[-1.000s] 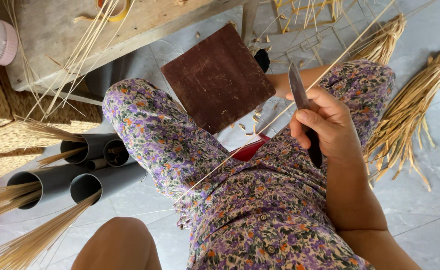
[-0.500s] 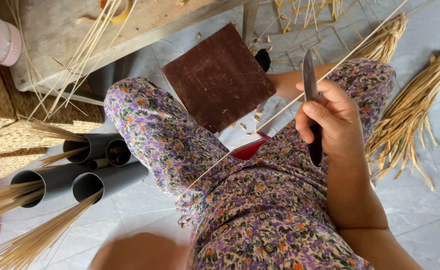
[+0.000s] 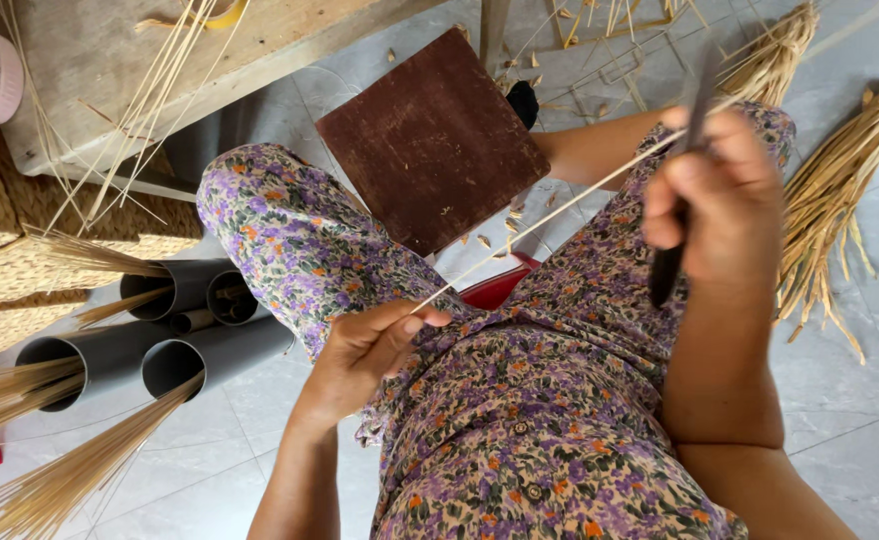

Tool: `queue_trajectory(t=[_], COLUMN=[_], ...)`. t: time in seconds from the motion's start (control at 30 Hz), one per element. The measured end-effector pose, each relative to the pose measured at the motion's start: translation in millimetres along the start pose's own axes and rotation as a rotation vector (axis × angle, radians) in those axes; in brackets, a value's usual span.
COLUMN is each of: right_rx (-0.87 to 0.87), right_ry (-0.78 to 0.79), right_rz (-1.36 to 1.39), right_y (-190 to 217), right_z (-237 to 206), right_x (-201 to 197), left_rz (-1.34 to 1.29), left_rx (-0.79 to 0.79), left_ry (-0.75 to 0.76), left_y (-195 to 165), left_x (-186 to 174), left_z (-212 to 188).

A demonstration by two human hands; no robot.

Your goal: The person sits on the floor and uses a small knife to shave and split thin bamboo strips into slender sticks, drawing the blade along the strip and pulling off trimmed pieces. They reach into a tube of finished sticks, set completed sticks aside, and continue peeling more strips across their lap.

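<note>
Thin pale strip (image 3: 559, 208) is held taut across the lap, running from lower left up to upper right over the floral fabric (image 3: 519, 400). Near end is pinched between thumb and fingers of the left hand (image 3: 369, 345); hand closed on it, just above the left knee. A second ago this hand was out of view at the frame's bottom edge, so the strip's near end has only now been gripped. Judged: the strip is now anchored at both ends.

Right hand (image 3: 714, 205) is fisted tight around a dark-handled knife (image 3: 681, 175), blade up, edge laid against the strip near its far end. The hand has been shifted up and right along the strip since the earlier frames. Blade is motion-blurred; exact contact point cannot be told.

Brown square board (image 3: 434, 140) is rested against the left knee, shavings scattered beside it. Red object (image 3: 494, 288) is partly seen under the legs. Grey pipes (image 3: 179, 320) stuffed with thin sticks lie to the left on the tiled floor (image 3: 849, 390). Dried straw bundles (image 3: 839, 200) lie to the right. Wooden bench (image 3: 159, 70) sits at upper left.
</note>
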State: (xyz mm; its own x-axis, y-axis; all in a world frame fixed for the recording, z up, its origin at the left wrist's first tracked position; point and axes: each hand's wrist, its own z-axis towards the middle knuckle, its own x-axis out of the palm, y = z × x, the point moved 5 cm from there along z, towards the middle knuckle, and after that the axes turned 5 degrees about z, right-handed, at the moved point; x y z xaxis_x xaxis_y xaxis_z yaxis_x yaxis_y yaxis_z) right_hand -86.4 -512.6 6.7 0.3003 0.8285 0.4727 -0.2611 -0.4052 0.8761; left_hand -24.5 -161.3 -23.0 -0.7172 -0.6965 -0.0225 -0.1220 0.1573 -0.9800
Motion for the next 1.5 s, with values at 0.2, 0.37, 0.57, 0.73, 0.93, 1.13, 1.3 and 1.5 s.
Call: queue_trajectory(t=[0.2, 0.37, 0.57, 0.73, 0.93, 1.13, 1.3, 1.5], right_rx=[-0.057, 0.204, 0.228, 0.020, 0.029, 0.200, 0.057, 0.244], right_ry=[-0.004, 0.265, 0.198, 0.007, -0.014, 0.262, 0.074, 0.228], right_rz=[-0.038, -0.346, -0.233, -0.011, -0.119, -0.179, -0.161, -0.211], right_y=[11.4, -34.1, -44.3, -4.1, 2.9, -37.4, -12.0, -51.1], right_z=[-3.7, -21.2, -15.8, 2.1, -8.8, -19.6, -3.6, -18.3], right_x=[3.3, 68.7, 58.0, -5.9, 0.3, 55.3, 22.7, 55.2], left_rz=[0.034, 0.124, 0.148, 0.128, 0.207, 0.263, 0.137, 0.081], left_rx=[-0.031, 0.013, 0.008, -0.019, -0.012, 0.067, 0.058, 0.029], left_ry=[0.032, 0.137, 0.108, 0.099, 0.113, 0.086, 0.061, 0.027], left_y=[-24.7, -44.1, -51.6, -52.7, -61.1, -63.7, -47.8, -39.3], left_x=[9.3, 40.3, 39.1, 26.7, 37.4, 49.0, 29.8, 33.6], left_z=[12.7, 43.4, 54.2, 40.6, 52.2, 70.5, 55.5, 55.8])
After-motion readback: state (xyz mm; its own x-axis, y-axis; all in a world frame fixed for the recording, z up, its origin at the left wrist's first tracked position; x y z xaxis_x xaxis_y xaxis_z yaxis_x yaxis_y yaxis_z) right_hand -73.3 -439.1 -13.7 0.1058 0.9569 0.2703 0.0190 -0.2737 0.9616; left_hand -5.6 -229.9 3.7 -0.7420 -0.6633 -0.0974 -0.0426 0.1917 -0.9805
